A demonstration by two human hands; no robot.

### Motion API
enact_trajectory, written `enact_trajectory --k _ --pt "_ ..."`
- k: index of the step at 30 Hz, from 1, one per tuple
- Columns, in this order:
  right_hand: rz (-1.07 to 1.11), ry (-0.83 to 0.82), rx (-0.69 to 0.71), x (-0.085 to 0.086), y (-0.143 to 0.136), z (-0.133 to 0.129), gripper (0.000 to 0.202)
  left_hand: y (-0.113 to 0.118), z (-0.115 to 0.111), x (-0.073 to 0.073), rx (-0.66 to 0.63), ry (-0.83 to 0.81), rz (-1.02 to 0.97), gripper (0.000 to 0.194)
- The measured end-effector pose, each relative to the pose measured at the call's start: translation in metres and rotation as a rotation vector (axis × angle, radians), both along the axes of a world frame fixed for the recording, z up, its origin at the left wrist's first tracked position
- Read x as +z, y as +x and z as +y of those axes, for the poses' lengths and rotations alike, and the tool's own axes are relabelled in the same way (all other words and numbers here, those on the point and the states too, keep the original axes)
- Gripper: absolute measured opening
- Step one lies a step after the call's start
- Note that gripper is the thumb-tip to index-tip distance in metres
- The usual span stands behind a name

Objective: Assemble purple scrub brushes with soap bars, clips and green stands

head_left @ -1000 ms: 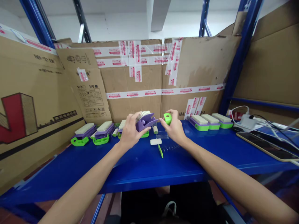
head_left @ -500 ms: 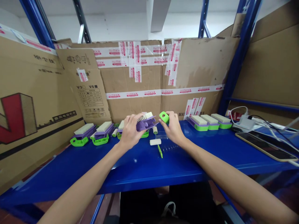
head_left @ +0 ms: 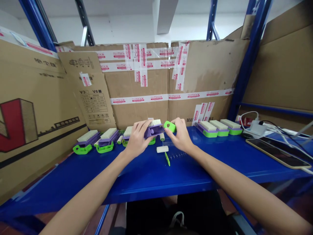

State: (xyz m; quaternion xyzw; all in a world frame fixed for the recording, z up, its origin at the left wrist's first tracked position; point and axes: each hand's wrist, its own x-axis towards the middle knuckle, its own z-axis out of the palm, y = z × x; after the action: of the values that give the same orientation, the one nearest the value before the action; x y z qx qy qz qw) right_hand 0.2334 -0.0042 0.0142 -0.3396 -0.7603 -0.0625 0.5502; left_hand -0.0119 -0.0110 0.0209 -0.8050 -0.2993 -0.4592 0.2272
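1 slip is risking drops: my right hand [head_left: 182, 137] is pinching a green plastic piece [head_left: 171, 127], left hand [head_left: 137, 138] a purple bristled brush [head_left: 155, 131].

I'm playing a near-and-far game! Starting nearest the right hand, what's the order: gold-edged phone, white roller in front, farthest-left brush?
1. White roller: just left of the right hand.
2. Gold-edged phone: off to the right.
3. Farthest-left brush: the row's left end.
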Motion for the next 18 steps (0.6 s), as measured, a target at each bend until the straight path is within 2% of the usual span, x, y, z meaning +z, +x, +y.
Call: enact_trajectory --k 6,13,18 --pt "0.0 0.052 0.053 0.0011 0.0002 -0.003 0.017 -0.0013 0.0034 -0.0017 0.005 0.0 -0.01 0.073" --pt "0.056 0.075 0.132 -0.0009 -0.0014 -0.0013 0.041 -0.0025 0.0055 -0.0016 -0.026 -0.022 -0.017 0.071" --pt "0.065 0.053 0.141 -0.0019 -0.0013 0.0017 0.034 -0.003 0.0035 0.0007 -0.018 -0.042 -0.017 0.065"
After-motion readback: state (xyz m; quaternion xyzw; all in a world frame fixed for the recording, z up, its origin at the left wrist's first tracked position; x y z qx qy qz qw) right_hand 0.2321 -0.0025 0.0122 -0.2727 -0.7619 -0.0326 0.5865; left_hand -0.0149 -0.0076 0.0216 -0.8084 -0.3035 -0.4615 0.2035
